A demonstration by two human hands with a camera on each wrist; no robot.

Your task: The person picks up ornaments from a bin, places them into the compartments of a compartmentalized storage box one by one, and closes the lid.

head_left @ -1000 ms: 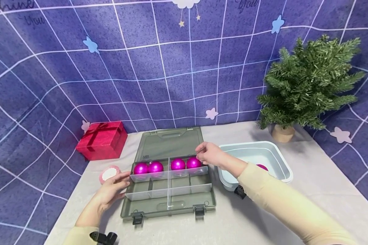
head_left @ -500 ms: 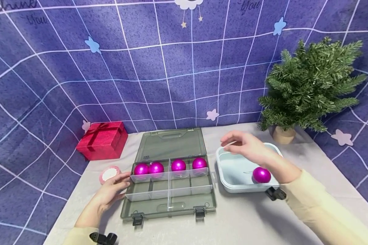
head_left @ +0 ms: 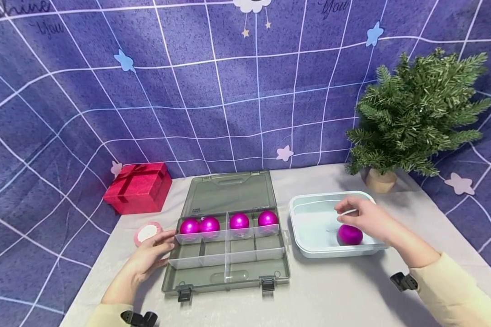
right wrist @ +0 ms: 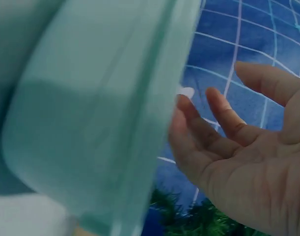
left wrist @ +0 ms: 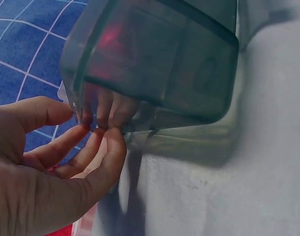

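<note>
A grey-green divided storage box (head_left: 196,274) lies with its lid (head_left: 229,193) laid back. Several shiny magenta ball ornaments (head_left: 239,221) sit in its back row of compartments. My left hand (head_left: 147,254) rests its fingertips against the box's left side; in the left wrist view its relaxed fingers (left wrist: 103,162) touch the see-through wall. My right hand (head_left: 368,219) hovers over the pale blue basin (head_left: 311,252), fingers spread and holding nothing. Just below it in the basin lies one magenta ball ornament (head_left: 350,235) with a thin string. In the right wrist view the basin's wall hides that ball.
A red gift box (head_left: 137,188) stands at the back left. A pink-and-white ribbon roll (head_left: 146,232) lies near my left hand. At the back right, a small artificial Christmas tree (head_left: 413,113) stands on a wooden base. A patterned blue cloth hangs behind the table.
My right hand has left the box's back right compartment and moved right, over the basin. The rightmost ornament in the box has shifted slightly right. My left hand stays in place.
</note>
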